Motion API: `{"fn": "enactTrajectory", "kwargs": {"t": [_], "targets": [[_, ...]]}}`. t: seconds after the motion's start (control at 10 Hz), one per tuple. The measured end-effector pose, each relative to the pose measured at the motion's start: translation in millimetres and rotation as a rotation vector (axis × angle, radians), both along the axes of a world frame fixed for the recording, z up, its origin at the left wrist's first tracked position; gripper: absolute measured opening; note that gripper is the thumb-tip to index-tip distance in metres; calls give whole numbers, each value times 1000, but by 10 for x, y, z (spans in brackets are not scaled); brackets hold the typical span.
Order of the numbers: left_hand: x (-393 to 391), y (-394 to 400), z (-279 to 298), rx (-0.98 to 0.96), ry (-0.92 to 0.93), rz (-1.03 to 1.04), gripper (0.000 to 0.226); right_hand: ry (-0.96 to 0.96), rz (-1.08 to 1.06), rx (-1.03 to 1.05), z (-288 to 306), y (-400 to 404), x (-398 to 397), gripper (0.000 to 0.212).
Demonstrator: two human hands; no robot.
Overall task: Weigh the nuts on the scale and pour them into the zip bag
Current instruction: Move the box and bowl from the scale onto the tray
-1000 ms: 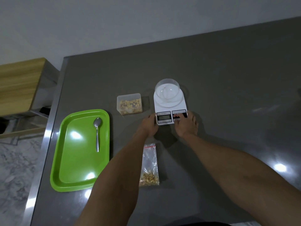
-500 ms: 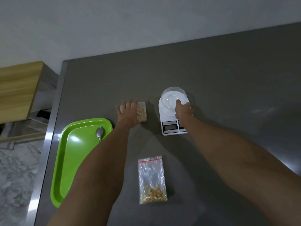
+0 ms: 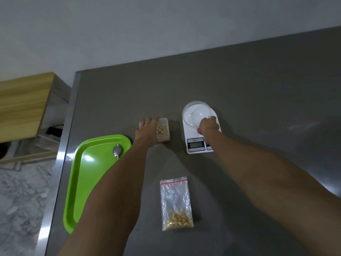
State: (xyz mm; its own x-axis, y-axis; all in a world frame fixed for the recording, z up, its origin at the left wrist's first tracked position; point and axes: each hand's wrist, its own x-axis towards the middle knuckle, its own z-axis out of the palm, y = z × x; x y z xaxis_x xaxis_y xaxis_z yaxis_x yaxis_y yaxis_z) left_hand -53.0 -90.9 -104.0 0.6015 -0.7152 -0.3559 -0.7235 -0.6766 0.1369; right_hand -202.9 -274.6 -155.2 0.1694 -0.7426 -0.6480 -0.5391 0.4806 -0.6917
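A white digital scale (image 3: 195,145) stands on the grey table (image 3: 258,89) with a clear round bowl (image 3: 193,113) on its platform. My right hand (image 3: 207,124) grips the bowl's near rim. Left of the scale sits a small clear tub of nuts (image 3: 163,131); my left hand (image 3: 146,129) lies over its left part, fingers curled round it. A clear zip bag (image 3: 176,203) with a red seal strip lies flat nearer to me, some nuts at its bottom.
A bright green tray (image 3: 88,182) lies at the table's left edge with a metal spoon (image 3: 117,151) on it, partly under my left forearm. A wooden bench (image 3: 22,104) stands beyond the table's left edge. A white wall runs behind.
Both hands left the scale's front. The left hand moved to the nut tub and took hold of it. The right hand reached up to the bowl's rim.
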Motion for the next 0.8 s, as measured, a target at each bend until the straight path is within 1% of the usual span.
{"fn": "enactTrajectory", "kwargs": {"t": [0.1,0.2,0.3,0.4,0.5,0.6,0.7,0.8], "targets": [[-19,149,175,-26,-14,16,98,4,64,-22,371,226,36,54],[21,381,355,-38,-55,42,96,40,87,-50,566,462,55,51],[114,693,486,-42,-76,63,96,31,159,-119,750,729,175,47],[246,961,572,-30,-75,71,97,13,169,-152,938,1014,327,37],[444,1319,608,5,-89,82,102,-26,211,-147,1091,1389,558,35],[663,1656,587,16,-72,75,101,-34,248,-150,1129,1747,831,28],[864,1933,533,20,-57,71,100,-41,266,-165,1058,2041,1110,35],[1068,2165,439,33,-49,73,99,-44,277,-160,989,2275,1342,35]]}}
